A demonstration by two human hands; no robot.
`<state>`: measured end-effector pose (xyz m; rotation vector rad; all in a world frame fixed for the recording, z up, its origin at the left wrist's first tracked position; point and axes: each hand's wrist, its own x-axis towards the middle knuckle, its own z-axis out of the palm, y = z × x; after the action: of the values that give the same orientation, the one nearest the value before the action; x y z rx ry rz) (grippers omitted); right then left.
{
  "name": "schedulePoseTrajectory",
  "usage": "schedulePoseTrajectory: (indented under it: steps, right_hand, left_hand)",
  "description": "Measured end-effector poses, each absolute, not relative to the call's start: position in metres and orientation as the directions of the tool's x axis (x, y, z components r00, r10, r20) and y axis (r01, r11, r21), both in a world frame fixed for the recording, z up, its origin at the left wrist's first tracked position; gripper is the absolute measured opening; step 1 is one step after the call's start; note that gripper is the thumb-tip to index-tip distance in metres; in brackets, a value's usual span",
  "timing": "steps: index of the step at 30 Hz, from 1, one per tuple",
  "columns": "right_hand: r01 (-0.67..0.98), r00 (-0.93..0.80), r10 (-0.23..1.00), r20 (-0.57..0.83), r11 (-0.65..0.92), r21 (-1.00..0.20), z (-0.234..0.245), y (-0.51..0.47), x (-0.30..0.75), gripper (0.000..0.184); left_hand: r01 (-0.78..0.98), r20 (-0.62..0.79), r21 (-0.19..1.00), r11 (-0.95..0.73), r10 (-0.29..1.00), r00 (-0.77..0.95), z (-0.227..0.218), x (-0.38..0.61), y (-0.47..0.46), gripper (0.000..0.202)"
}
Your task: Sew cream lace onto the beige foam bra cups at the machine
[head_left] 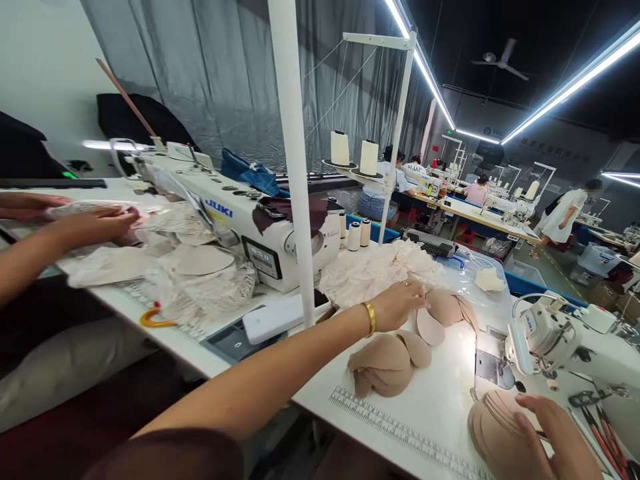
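My left hand (400,303), with a gold bracelet at the wrist, reaches across the table to the edge of a lace pile (370,270). Its fingers are loosely stretched, close above beige bra cups (447,305) and a smaller beige pad (430,327); contact is hard to make out. Another stack of beige bra cups (383,363) lies nearer, with a small pad beside it. At the lower right, my right hand (555,433) has thumb and fingers apart at the side of a third stack of bra cups (493,423). Part of this hand is cut off by the frame.
A sewing machine (555,333) stands right, scissors (607,433) near it. Printed ruler marks (400,427) line the front edge. A white pole (295,167) rises before another sewing machine (225,207). At left, a co-worker's hands (95,220) handle pale lace pieces.
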<state>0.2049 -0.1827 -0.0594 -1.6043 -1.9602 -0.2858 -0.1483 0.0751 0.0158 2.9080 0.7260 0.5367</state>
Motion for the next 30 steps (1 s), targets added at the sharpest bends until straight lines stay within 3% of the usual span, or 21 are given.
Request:
schedulePoseTrajectory:
  steps: [4,8,13,17,22,26,30]
  right_hand:
    - [0.928,-0.140,0.801,0.583,0.311,-0.204,-0.042,-0.177,0.170,0.024]
    - [0.887,-0.138,0.779,0.611,0.372,-0.275,-0.032,-0.178,0.150,0.019]
    - [0.809,-0.125,0.825,0.552,0.407,-0.425,-0.025,-0.169,0.107,0.017]
    - [0.810,-0.138,0.831,0.539,0.408,-0.422,-0.037,-0.131,0.063,0.017]
    - [0.870,-0.169,0.811,0.560,0.390,-0.302,-0.068,-0.069,0.035,0.042]
    - [0.884,-0.125,0.823,0.554,0.346,-0.315,-0.080,-0.049,0.036,0.033]
    - [0.890,-0.021,0.792,0.610,0.293,-0.349,-0.072,-0.054,0.049,0.027]
  left_hand:
    - [0.412,0.259,0.256,-0.875,0.472,0.843,0.006,-0.119,0.109,0.020]
    - [0.386,0.261,0.479,-0.788,0.548,0.795,0.008,-0.130,0.113,0.012]
    - [0.259,0.196,0.789,-0.557,0.628,0.753,0.029,-0.168,0.084,0.050]
    - [0.219,0.088,0.901,-0.374,0.654,0.752,0.041,-0.187,0.054,0.067]
    - [0.334,-0.094,0.904,-0.266,0.639,0.763,0.029,-0.201,0.045,0.075]
    - [0.487,-0.188,0.813,-0.318,0.648,0.738,0.010,-0.209,0.052,0.070]
    - [0.559,-0.128,0.704,-0.437,0.696,0.706,0.002,-0.215,0.052,0.054]
